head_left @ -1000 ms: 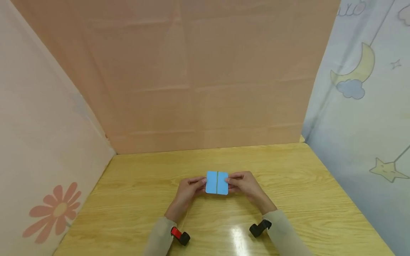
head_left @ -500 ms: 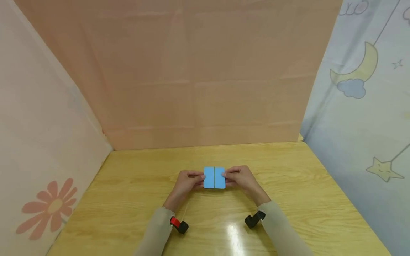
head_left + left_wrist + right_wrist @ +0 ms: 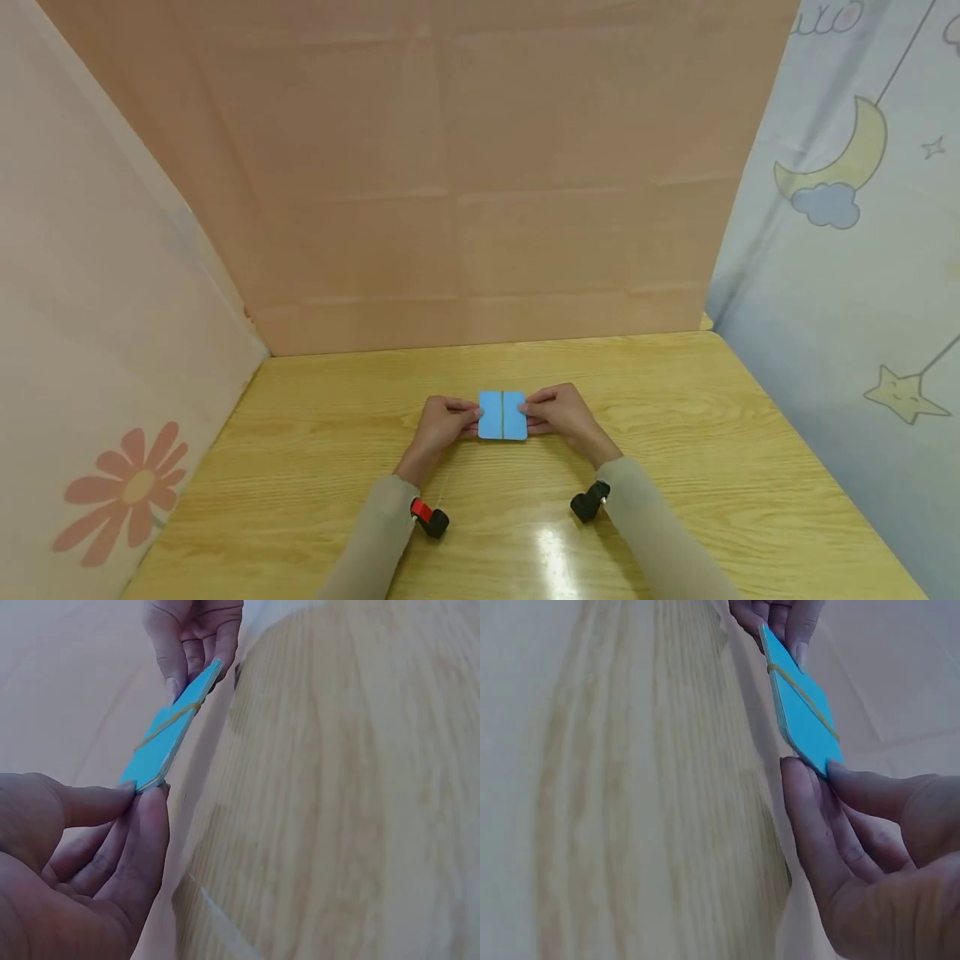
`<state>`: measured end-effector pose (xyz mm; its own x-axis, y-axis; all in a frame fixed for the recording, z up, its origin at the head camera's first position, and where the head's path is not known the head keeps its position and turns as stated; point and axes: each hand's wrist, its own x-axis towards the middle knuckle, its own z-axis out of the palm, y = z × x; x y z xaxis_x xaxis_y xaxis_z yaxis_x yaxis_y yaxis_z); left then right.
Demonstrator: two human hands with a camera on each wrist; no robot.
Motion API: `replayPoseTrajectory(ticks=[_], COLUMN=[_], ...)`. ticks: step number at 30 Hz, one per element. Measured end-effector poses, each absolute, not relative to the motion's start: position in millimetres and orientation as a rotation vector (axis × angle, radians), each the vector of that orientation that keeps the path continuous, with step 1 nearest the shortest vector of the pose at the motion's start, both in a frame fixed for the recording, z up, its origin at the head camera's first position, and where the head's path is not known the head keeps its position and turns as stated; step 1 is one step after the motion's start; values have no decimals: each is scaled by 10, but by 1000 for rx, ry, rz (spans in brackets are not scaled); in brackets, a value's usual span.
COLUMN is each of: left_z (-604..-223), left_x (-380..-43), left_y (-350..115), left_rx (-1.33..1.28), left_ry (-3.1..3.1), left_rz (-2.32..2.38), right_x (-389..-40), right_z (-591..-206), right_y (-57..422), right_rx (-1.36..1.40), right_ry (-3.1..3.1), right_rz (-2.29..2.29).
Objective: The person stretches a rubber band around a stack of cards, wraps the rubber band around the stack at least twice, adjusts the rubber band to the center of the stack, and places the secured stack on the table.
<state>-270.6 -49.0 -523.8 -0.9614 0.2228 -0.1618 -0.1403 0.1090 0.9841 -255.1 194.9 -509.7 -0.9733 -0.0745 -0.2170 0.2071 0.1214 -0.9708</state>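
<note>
A thin stack of blue cards [image 3: 491, 417] with rounded corners is held between both hands over the table. Round its middle runs a yellowish rubber band [image 3: 502, 415], which also shows in the left wrist view as a slanting band [image 3: 166, 727]. My left hand [image 3: 441, 423] pinches the left edge, thumb on the blue face and fingers behind. The opposite edge is pinched the same way by my right hand [image 3: 564, 414]. In the right wrist view, the pale layered edge of the card stack [image 3: 778, 705] is visible. The back of the stack is hidden.
The wood-grain table [image 3: 337, 467] spreads beneath both arms. A peach cloth [image 3: 450, 208] hangs along its back edge. Printed cloths flank it, one with a flower [image 3: 135, 487] on the left, one with a moon [image 3: 855, 154] on the right. Each wrist wears a small black camera [image 3: 437, 523].
Both hands keep their pinch on the card stack. In the head view, hands and stack sit slightly higher than a second ago, while the background has also shifted a little.
</note>
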Motion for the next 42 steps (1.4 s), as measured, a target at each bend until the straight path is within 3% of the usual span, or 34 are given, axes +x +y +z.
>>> replayPoseTrajectory(ticks=[17, 42], left_z=[-5198, -5161], left_x=[-2705, -2770], left_y=[-389, -350], left_rx=[199, 166], left_ry=[2470, 2563], left_rz=[1656, 1571], right_x=[-2603, -2590], right_z=[-5076, -5051], right_y=[1854, 1720], right_rx=[201, 217], right_ry=[2441, 2666], right_rz=[-1713, -1568])
